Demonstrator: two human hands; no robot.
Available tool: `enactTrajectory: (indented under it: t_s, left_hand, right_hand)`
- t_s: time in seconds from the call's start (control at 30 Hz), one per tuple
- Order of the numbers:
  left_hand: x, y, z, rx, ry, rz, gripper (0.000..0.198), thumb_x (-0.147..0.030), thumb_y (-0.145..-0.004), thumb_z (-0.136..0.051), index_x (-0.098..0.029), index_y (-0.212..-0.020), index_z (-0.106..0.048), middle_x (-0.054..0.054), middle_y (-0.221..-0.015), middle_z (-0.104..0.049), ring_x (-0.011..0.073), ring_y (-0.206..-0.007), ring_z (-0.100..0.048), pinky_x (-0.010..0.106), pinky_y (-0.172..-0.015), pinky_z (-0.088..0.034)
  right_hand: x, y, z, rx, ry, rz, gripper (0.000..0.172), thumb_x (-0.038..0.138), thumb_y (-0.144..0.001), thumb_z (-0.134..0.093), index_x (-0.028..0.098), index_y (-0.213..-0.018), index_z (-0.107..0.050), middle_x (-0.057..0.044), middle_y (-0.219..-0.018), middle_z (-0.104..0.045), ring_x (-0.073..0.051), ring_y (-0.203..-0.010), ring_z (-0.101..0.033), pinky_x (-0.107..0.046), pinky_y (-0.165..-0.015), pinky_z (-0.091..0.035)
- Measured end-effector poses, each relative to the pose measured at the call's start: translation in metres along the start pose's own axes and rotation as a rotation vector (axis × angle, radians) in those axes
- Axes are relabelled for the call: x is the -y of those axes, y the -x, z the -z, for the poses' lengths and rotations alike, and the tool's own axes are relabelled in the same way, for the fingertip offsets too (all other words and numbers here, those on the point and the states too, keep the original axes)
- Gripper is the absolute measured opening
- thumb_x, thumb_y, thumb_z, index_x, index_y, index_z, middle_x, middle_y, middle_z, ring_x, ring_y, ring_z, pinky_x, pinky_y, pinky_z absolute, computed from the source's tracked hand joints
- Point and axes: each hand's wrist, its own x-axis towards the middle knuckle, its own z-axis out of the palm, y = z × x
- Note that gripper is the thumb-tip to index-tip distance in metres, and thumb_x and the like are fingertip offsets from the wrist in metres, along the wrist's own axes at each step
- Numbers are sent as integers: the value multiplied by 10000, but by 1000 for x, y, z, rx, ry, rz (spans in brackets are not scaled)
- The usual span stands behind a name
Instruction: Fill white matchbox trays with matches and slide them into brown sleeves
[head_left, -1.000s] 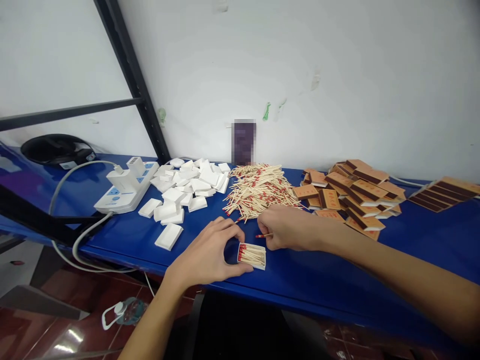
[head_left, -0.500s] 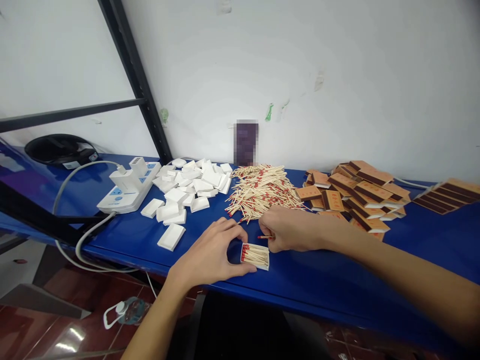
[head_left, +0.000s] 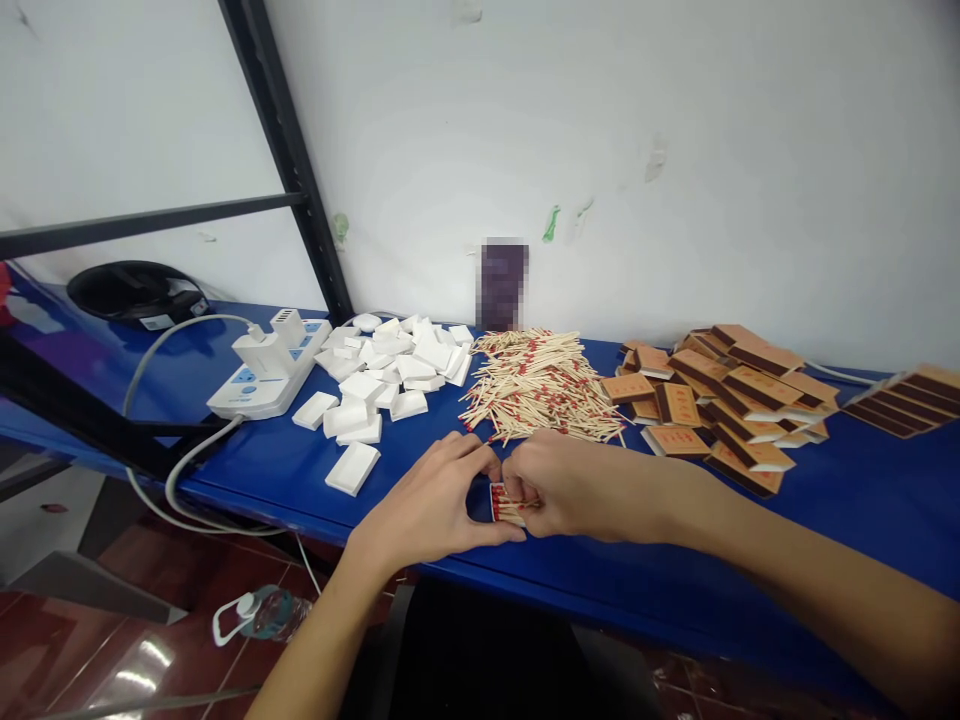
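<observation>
With thumb and forefinger, my left hand [head_left: 429, 502] grips a small white matchbox tray [head_left: 493, 505] by its left end on the blue table. Red-headed matches [head_left: 510, 512] lie side by side inside it. My right hand [head_left: 581, 487] is closed in a pinch right over the tray, covering its right part. The match in those fingertips is mostly hidden. Just behind the hands spreads a large heap of loose matches [head_left: 536, 385].
White trays [head_left: 352, 468] lie piled at the left, beside a power strip [head_left: 251, 395] with plugs and cables. Brown matchbox sleeves [head_left: 679, 405] are heaped at the right, with more [head_left: 900, 405] farther right. A black shelf post [head_left: 285, 150] rises at the left; a wall stands behind.
My right hand has moved left and down with a match, from beside the tray to over it. My left hand keeps its hold. The whole view has shifted slightly.
</observation>
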Motion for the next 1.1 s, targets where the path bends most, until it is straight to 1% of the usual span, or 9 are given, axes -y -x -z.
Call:
enactTrajectory:
  t_s: [0.13,0.27,0.3,0.37,0.47,0.6,0.73,0.93,1.1]
  left_hand:
    - [0,0,0,9,18,15,434,-527,-746,-802,-202,-928,-580,22,-986,-584,245,-1004,-538,368,-881,-445]
    - [1,0,0,13,30,14,437,-538,-753,-793,-206,-942,-581,23,-999,-586,242,-1008,-539,368,-877,-444]
    - [1,0,0,15,31,14,439,-545,-757,-787,-207,-945,-578,25,-1000,-585,243,-1009,-539,370,-876,-444]
    - [1,0,0,17,34,13,456,-561,-754,-781,-209,-957,-575,28,-1004,-584,246,-1013,-538,375,-877,-445]
    - [0,2,1,8,46,-2,448,-527,-758,-783,-211,-996,-573,32,-1029,-588,249,-1029,-538,385,-907,-441]
    - [-1,5,3,-18,67,-67,306,-322,-791,-723,-210,-1015,-546,19,-1032,-593,225,-1015,-540,368,-936,-426]
    - [-1,5,4,-23,67,-106,282,-252,-782,-676,-207,-1015,-523,5,-992,-582,201,-953,-545,356,-945,-415]
    - [-2,5,4,-19,57,-102,190,-207,-810,-615,-212,-973,-516,0,-977,-580,192,-944,-542,350,-942,-404]
    - [-2,4,5,0,55,-76,85,-192,-885,-540,-219,-964,-526,-5,-958,-596,191,-931,-537,343,-878,-409]
  right_hand:
    - [3,4,0,-58,28,-15,266,113,-770,-584,190,-564,-433,76,-500,-393,-76,-467,-295,-260,-473,-238]
    - [5,15,4,-168,42,-26,75,130,-744,-638,187,-696,-630,19,-618,-581,-121,-555,-495,-257,-526,-342]
    - [5,18,5,-200,42,-21,67,127,-738,-647,189,-757,-664,3,-674,-623,-139,-607,-544,-258,-554,-373]
    - [5,24,6,-258,46,-18,148,103,-750,-632,198,-846,-694,-15,-764,-672,-163,-703,-603,-261,-607,-414]
    - [4,28,3,-318,72,-5,156,96,-830,-582,208,-845,-688,-3,-766,-682,-161,-728,-615,-265,-643,-427]
    - [4,27,-12,-325,136,45,182,176,-940,-544,198,-818,-678,-17,-807,-684,-165,-756,-629,-287,-688,-439]
    - [5,26,-21,-285,199,48,134,164,-926,-581,188,-865,-698,-41,-875,-685,-181,-782,-644,-298,-673,-446]
    - [-4,42,-22,-466,129,-36,153,176,-929,-553,206,-1006,-682,-34,-905,-703,-186,-790,-653,-294,-674,-467]
    - [-16,46,-40,-525,63,-73,204,153,-942,-500,204,-1017,-683,-32,-902,-708,-165,-749,-655,-276,-655,-487]
